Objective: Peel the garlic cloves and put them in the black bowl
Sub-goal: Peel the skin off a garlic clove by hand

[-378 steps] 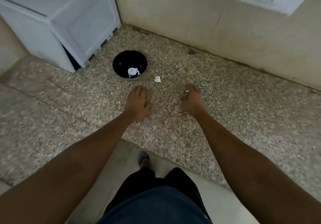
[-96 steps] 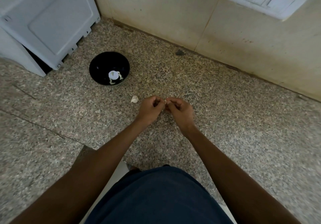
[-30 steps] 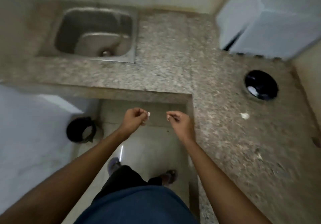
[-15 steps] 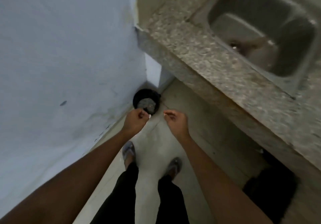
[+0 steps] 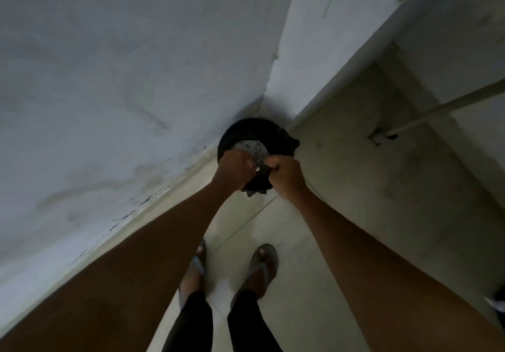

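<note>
My left hand (image 5: 235, 170) pinches a small white garlic clove (image 5: 257, 169) at its fingertips, above a black bin (image 5: 252, 129) that stands on the floor. My right hand (image 5: 287, 178) hovers just right of the clove with its fingers curled and its fingertips pinched together. What they pinch is too small to make out; a pale scrap of peel showed there a moment ago. The black bowl and the counter are out of view.
The bin has a dark liner and grey scraps inside, and sits in the corner by a pale wall (image 5: 123, 78) on the left. My feet in sandals (image 5: 262, 264) stand on the tiled floor. A pipe (image 5: 426, 116) runs low at the right.
I have turned away from the counter and sink and stepped up to the bin. Both hands have moved forward over it and closer together, the left still holding the clove.
</note>
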